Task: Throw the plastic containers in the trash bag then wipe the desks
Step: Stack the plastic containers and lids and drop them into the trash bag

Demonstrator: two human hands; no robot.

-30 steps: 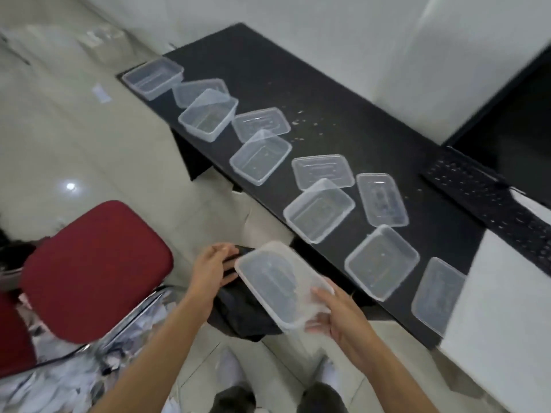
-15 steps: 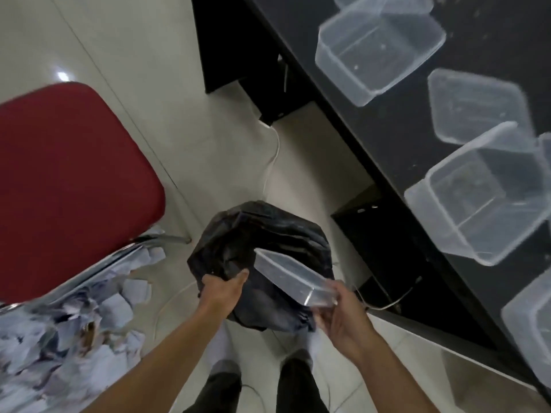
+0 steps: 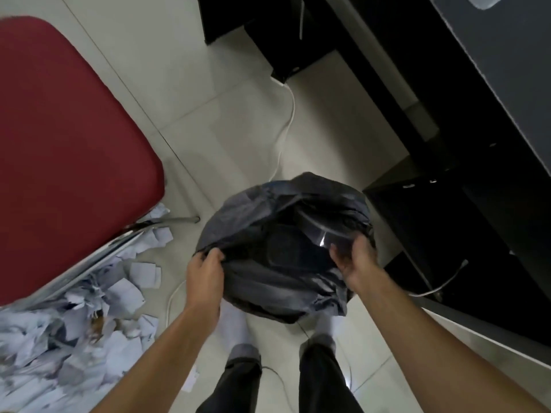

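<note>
A black trash bag (image 3: 268, 281) hangs open just above the floor in front of my feet. My left hand (image 3: 205, 269) grips its left rim. A clear plastic container (image 3: 319, 231) sits tilted inside the bag's mouth, mostly sunk in the dark. My right hand (image 3: 354, 260) is at the bag's right rim, its fingers curled round the container's near end. The dark desk (image 3: 507, 70) runs along the right edge. Only a corner of another clear container (image 3: 486, 0) shows on the desk at the very top.
A red padded chair (image 3: 65, 138) with a chrome frame stands close on the left. Torn white paper (image 3: 74, 329) is heaped under it. A white cable (image 3: 287, 114) trails over the tiled floor. Black desk panels (image 3: 447, 234) stand right of the bag.
My view has dropped further toward the floor, so the desk's containers have left the frame. My right hand has pushed the clear container down into the bag's mouth. My left hand still holds the rim.
</note>
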